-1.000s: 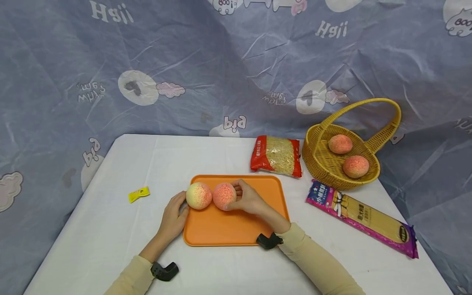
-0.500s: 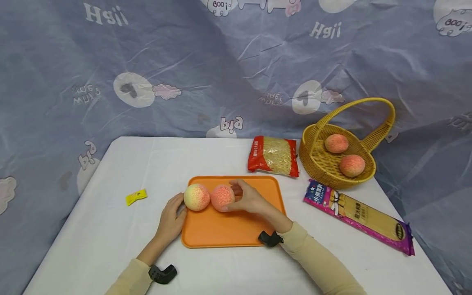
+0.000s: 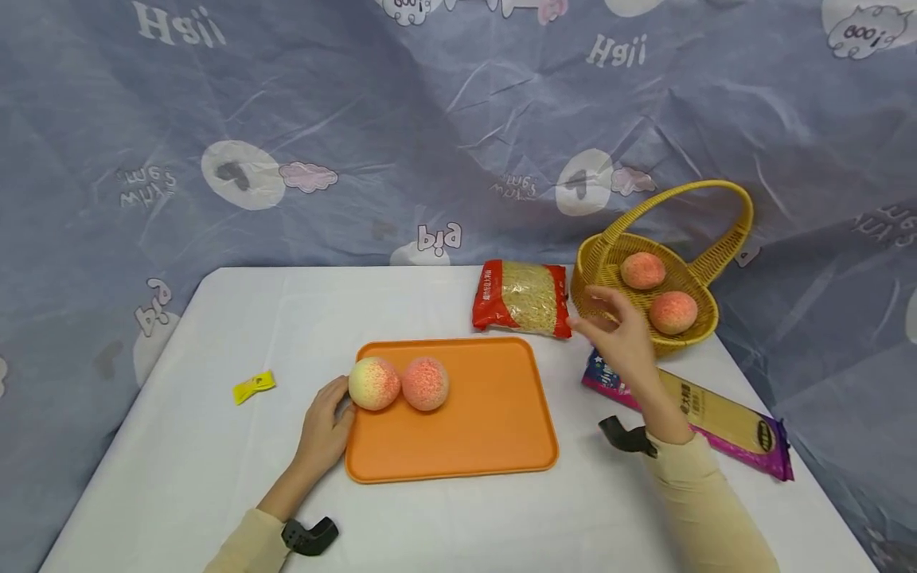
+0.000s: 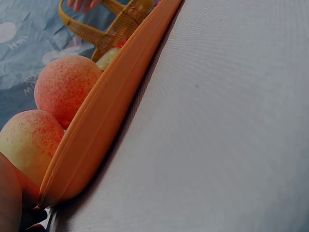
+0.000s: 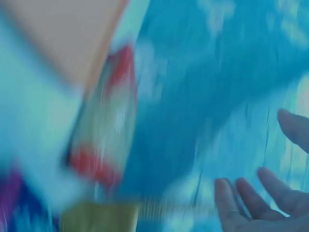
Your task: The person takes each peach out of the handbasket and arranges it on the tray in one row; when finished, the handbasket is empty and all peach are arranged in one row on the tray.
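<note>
A yellow-and-pink peach [image 3: 374,383] and a pinker peach [image 3: 426,383] sit side by side at the left of the orange tray [image 3: 473,430]. My left hand [image 3: 324,426] rests against the tray's left edge beside the yellowish peach, its fingers loosely bent. In the left wrist view, part of that hand [image 4: 12,195] shows at the tray's corner. My right hand [image 3: 625,338] is raised near the yellow wicker basket [image 3: 591,267], fingers apart and holding nothing. Inside the basket lie two more peaches, a rear peach [image 3: 643,270] and a front peach [image 3: 673,312].
A red-ended pasta bag [image 3: 528,298] lies behind the tray, left of the basket. Below the basket, a long purple-edged pasta packet [image 3: 738,422] is partly covered by my right arm. A small yellow wrapped candy [image 3: 254,387] lies on the white table [image 3: 179,461] at left.
My right hand has let go of the pinker peach, leaving it on the tray, and moved right toward the basket. The left hand stays at the tray's edge. The head view has shifted slightly.
</note>
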Tool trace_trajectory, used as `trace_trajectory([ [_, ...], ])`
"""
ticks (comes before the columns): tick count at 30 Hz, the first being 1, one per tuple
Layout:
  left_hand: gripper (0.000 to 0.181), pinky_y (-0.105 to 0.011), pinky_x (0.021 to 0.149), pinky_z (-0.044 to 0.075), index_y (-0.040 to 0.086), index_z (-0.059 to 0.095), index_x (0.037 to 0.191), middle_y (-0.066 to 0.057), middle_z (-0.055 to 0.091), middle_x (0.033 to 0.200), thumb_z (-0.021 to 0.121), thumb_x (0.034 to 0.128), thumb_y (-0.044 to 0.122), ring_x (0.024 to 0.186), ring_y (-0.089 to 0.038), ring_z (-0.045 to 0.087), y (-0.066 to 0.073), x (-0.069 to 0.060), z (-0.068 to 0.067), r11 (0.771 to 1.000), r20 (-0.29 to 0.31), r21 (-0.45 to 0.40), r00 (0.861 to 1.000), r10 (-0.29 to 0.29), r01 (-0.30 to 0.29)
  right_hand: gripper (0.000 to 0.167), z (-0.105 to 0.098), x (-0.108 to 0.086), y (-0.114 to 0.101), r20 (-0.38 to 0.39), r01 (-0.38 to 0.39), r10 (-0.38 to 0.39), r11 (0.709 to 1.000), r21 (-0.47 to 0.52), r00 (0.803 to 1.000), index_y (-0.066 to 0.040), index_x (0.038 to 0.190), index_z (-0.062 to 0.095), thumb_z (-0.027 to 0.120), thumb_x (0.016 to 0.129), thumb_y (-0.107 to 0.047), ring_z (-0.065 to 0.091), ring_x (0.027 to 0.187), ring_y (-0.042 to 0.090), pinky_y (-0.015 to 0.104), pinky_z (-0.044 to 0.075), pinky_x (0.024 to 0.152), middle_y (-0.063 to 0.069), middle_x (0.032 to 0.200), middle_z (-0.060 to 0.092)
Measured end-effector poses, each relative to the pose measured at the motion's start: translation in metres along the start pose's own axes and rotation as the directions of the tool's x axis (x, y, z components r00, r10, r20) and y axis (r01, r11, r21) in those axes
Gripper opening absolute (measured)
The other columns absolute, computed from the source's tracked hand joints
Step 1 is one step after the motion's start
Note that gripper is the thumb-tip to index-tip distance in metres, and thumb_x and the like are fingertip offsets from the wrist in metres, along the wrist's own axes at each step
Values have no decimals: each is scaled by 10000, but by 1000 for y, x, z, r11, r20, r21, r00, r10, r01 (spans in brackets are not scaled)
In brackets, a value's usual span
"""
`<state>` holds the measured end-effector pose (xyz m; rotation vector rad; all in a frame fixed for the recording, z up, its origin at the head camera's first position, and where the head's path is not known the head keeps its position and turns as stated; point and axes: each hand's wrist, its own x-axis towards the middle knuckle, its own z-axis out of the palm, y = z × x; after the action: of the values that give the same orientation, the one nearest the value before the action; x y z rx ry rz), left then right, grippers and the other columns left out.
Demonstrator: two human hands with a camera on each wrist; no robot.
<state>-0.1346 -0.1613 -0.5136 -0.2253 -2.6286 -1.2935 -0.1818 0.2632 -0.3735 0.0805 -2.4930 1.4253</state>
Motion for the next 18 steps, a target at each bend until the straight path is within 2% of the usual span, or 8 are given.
trace_trajectory([
  [1, 445, -615, 1124, 290, -85, 503, 1362, -275, 486, 1420, 544, 932, 19, 1362, -426, 401, 0, 0, 0, 1000, -3, 1, 1000, 1, -1, 562, -13, 5, 6, -73, -15, 13, 1000, -25, 997, -22, 1365, 510, 739, 871, -163, 555, 1190, 207, 192, 525, 938, 178, 1345, 546],
  [3, 446, -619, 1123, 290, -87, 501, 1363, -277, 485, 1420, 545, 931, 19, 1363, -427, 401, 0, 0, 0, 1000, -4, 1, 1000, 0, 0, 585, -37, 16, 20, -198, -59, 42, 995, -80, 979, -49, 1387, 501, 736, 875, -208, 541, 1200, 186, 197, 507, 973, 154, 1369, 527],
  [7, 448, -626, 1116, 291, -95, 498, 1360, -288, 482, 1417, 544, 928, 13, 1357, -438, 403, 1, -1, -1, 1000, -9, 0, 1000, 0, 0, 628, -71, 37, 49, -369, -187, 135, 977, -107, 919, -109, 1414, 488, 741, 864, -275, 510, 1273, 193, 304, 469, 1059, 91, 1428, 477],
  [11, 441, -619, 1114, 299, -95, 504, 1355, -286, 490, 1411, 544, 929, 12, 1352, -438, 410, 0, -1, 0, 1000, -12, 4, 1000, 9, -9, 654, -89, 50, 76, -418, -306, 236, 946, -109, 877, -150, 1436, 469, 740, 859, -298, 470, 1337, 241, 302, 460, 1058, 89, 1467, 426],
  [14, 438, -617, 1114, 302, -90, 506, 1355, -279, 494, 1412, 544, 930, 11, 1354, -431, 411, -1, -1, 0, 1000, -15, 7, 1000, 16, -16, 695, -96, 57, 90, -413, -370, 291, 921, -125, 863, -144, 1458, 441, 738, 855, -318, 440, 1347, 286, 345, 447, 1063, 127, 1475, 408],
  [18, 437, -625, 1108, 304, -85, 512, 1353, -274, 501, 1408, 545, 927, 8, 1353, -429, 414, -1, 0, 0, 1000, -21, 3, 1000, 21, -21, 772, -100, 63, 103, -359, -443, 387, 893, -83, 849, -123, 1513, 350, 717, 864, -324, 331, 1414, 326, 451, 337, 1154, 152, 1555, 326],
])
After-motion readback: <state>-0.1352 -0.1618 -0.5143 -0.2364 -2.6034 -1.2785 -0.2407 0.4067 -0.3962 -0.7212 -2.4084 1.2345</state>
